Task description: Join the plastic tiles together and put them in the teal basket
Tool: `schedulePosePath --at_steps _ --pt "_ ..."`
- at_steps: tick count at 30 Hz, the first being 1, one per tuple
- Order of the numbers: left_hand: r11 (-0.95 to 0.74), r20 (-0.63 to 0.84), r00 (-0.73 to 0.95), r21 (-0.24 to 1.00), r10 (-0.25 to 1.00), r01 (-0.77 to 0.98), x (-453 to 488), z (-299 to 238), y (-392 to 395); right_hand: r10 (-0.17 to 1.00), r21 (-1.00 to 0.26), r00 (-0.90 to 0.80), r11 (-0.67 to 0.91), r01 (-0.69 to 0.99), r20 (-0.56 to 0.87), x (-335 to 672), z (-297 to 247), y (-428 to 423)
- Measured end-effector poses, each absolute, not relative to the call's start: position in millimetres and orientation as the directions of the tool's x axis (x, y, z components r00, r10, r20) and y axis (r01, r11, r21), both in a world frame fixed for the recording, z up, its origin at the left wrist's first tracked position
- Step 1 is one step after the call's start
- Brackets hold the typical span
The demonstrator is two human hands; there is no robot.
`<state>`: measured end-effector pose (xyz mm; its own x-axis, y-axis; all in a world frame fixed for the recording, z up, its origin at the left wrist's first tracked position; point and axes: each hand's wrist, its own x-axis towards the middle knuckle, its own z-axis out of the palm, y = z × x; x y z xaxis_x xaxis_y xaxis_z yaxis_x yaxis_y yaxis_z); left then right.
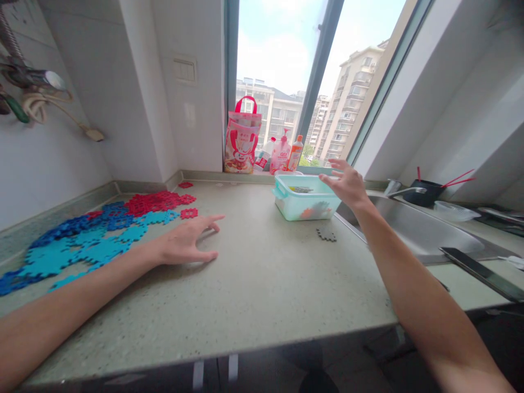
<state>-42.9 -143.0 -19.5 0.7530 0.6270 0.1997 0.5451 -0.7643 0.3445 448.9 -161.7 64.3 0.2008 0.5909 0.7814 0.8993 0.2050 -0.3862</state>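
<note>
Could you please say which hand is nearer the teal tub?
Right: the right hand is by the right end of the tub; the left hand is well to its left.

the left hand (190, 240) is spread over the speckled bench (254, 284), just beside a red interlocking tile (189, 213); turquoise tiles (61, 255) and dark blue tiles (67, 229) lie further left. the right hand (347, 184), loosely cupped, is at the right end of a mint-green tub (292, 207). a grey tile (326, 235) lies before it, a pink pump bottle (280, 157) stands behind, a steel sink (413, 229) to the right.
</note>
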Motion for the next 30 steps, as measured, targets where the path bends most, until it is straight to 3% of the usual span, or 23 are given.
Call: schedulePosePath --at_steps 4,7,9,11,14,16,18,20,23,27,30 --pt "-0.77 0.198 0.759 0.337 0.621 0.542 -44 -19 -143 0.241 -0.203 0.125 0.336 0.92 0.962 435 77 -200" --pt "-0.773 0.187 0.766 0.333 0.616 0.54 -45 -16 -146 0.131 -0.143 0.103 0.351 0.925 0.986 431 48 -233" --pt "-0.781 0.182 0.775 0.324 0.605 0.534 -45 -14 -149 0.244 -0.035 -0.047 0.318 0.947 0.969 436 15 -250" --pt "-0.794 0.181 0.787 0.305 0.59 0.526 -45 -12 -152 0.539 0.043 -0.243 0.356 0.934 0.807 444 -17 -260" --pt "-0.806 0.178 0.796 0.276 0.578 0.524 -44 -10 -153 0.804 -0.029 -0.266 0.331 0.943 0.532 453 -46 -267" --pt "-0.81 0.187 0.796 0.266 0.575 0.523 -45 -11 -153 0.866 -0.112 -0.244 0.322 0.94 0.436 453 -53 -268" --pt "-0.82 0.204 0.801 0.264 0.563 0.508 -45 -12 -152 0.865 -0.151 -0.249 0.343 0.927 0.435 447 -54 -268" --pt "-0.829 0.217 0.808 0.265 0.549 0.492 -47 -13 -150 0.792 -0.111 -0.312 0.427 0.897 0.524 437 -49 -267" --pt "-0.825 0.208 0.808 0.276 0.552 0.492 -49 -14 -150 0.577 0.013 -0.388 0.547 0.837 0.718 421 -26 -256" --pt "-0.809 0.178 0.799 0.273 0.574 0.52 -50 -13 -149 0.329 0.012 -0.181 0.455 0.89 0.927 417 27 -216" --pt "-0.802 0.166 0.794 0.269 0.584 0.533 -50 -13 -148 0.255 -0.051 -0.04 0.339 0.939 0.966 432 51 -182"
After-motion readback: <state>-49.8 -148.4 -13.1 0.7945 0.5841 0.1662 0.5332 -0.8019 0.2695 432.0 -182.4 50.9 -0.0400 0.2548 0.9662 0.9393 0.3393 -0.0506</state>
